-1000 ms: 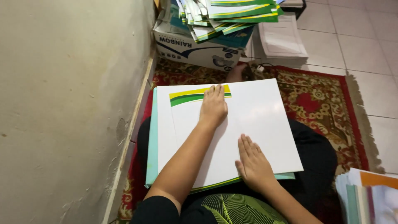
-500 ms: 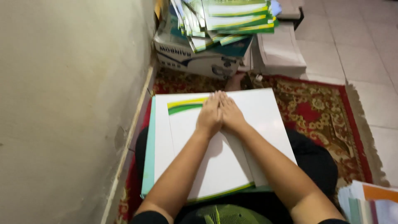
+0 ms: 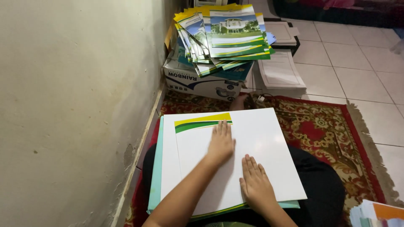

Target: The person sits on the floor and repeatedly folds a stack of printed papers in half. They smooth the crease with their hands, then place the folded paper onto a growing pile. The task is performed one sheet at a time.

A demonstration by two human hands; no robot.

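White sheet (image 3: 261,143) with yellow-green band lies flat under both palms.

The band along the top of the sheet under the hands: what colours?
Yellow over green stripes, clearest in the head view.

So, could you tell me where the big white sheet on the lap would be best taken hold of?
Probably at the right-hand edge of the white sheet, coming in from the rug side. That edge juts out free over the lap, while the left hand and right hand lie flat on its middle and the wall crowds the left edge.
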